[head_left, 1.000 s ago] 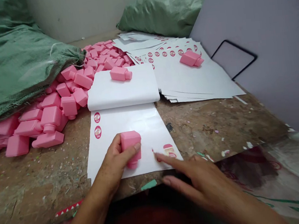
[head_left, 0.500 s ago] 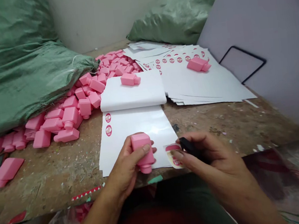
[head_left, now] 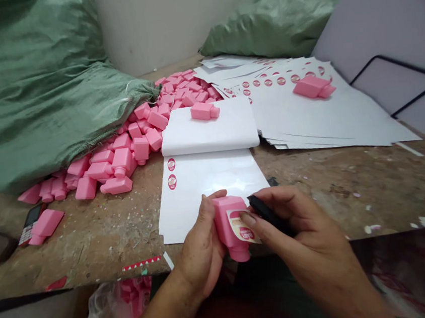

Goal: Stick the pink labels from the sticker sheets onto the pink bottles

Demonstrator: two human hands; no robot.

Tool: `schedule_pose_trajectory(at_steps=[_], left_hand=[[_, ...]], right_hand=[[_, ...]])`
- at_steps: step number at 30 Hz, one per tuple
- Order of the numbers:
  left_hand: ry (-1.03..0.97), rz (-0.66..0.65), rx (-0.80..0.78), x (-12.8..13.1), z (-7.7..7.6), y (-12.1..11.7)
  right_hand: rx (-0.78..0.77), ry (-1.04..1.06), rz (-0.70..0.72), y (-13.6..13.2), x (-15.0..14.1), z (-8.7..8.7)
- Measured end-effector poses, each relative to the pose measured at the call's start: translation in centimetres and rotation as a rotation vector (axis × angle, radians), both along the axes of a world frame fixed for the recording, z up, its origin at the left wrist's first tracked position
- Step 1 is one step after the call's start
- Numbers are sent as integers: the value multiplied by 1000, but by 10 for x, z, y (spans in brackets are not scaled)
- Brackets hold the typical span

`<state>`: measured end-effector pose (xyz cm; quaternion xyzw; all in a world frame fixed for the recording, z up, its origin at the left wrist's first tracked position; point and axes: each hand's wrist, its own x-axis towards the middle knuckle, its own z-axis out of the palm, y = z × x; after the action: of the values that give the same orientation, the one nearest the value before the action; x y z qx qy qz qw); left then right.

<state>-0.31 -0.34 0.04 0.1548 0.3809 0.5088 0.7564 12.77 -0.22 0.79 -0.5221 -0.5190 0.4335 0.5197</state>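
Note:
My left hand (head_left: 203, 251) holds a small pink plastic bottle (head_left: 225, 223), its neck pointing down towards me. A printed label sticker (head_left: 242, 226) in cream and red lies against the bottle's face, its right edge standing off. My right hand (head_left: 299, 226) pinches this sticker between thumb and fingers. It also grips a black object (head_left: 269, 213), whose kind I cannot make out. Beneath the hands lies a white label sheet (head_left: 214, 179), its far part folded over, with two oval stickers at its left edge. Another pink bottle (head_left: 203, 111) rests on the fold.
Pink bottles (head_left: 121, 158) are heaped at left beside a green sack (head_left: 48, 110). More label sheets (head_left: 307, 118) lie at right with a bottle (head_left: 313, 87) on top. A keypad phone (head_left: 31, 221) sits far left. The table's front edge (head_left: 107, 281) runs below.
My right hand has brought the sticker from beside the bottle onto its face. My left hand has turned the bottle and shifted its fingers to the side. The camera view has swung left.

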Motion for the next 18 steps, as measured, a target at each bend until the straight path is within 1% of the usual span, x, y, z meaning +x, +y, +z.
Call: schedule_pose_trajectory(at_steps=[10, 14, 18], left_hand=[[85, -27, 80, -1, -5, -1], [103, -30, 97, 0, -4, -2], [164, -80, 103, 0, -2, -4]], right_hand=[[4, -51, -7, 1, 0, -3], [-1, -79, -2, 1, 0, -3], [48, -131, -4, 0, 0, -1]])
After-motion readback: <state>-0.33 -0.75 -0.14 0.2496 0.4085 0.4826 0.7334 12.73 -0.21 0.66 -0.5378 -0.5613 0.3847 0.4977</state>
